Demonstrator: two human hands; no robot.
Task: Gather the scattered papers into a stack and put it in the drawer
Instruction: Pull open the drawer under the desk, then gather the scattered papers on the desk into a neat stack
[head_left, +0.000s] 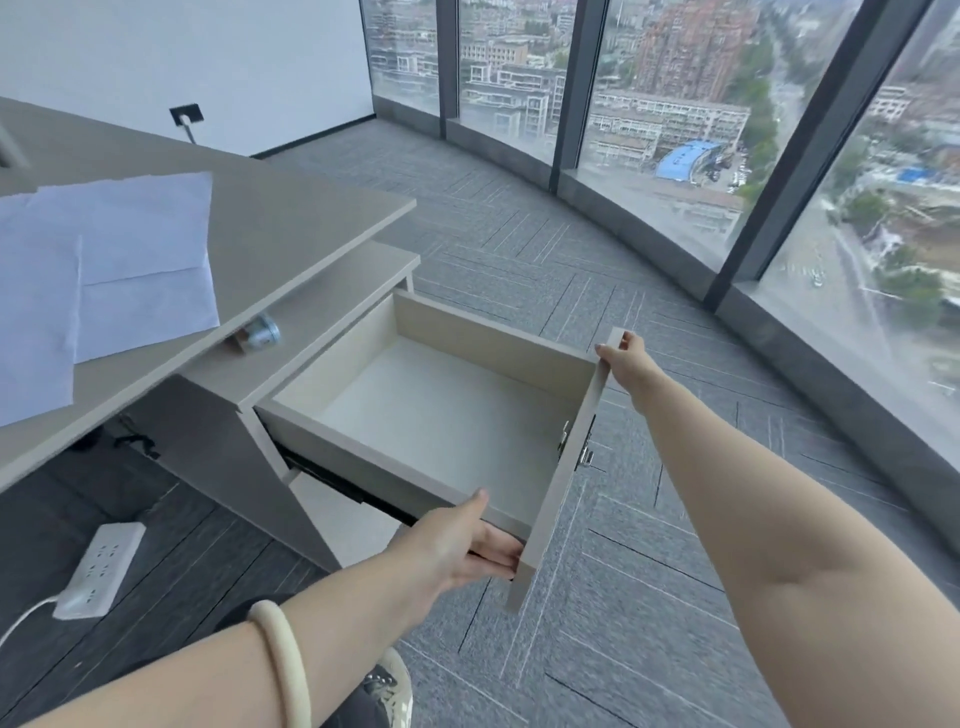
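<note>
Grip, left hand: closed on the near end of the drawer front panel; thumb on the inner face, fingers wrapped behind and beneath the panel edge.
Grip, right hand: closed on the far top corner of the same panel; fingertips hooked over the top edge, palm on the outer side.
Papers: left of the drawer, lying flat on the desk top; several white sheets, overlapping and skewed, not squared into one stack; lowest sheets reaching the desk's front edge.
Power strip: on the floor, below and left of the drawer, under the desk; white, cord running off the left edge of view.
Bracelet: pale ring on the left forearm, nearer the camera than the drawer.
Small round object: on the shelf beneath the desk top, just left of the drawer's back corner; metallic, kind not discernible.
Drawer: pulled well out from the pedestal under the desk; interior pale and bare; runner visible beneath the near side wall.
Lock hardware: on the front panel, about midway along it; metal parts on both faces.
Windows: beyond and right of the drawer, floor to ceiling, dark frames; city buildings and roads far below.
</note>
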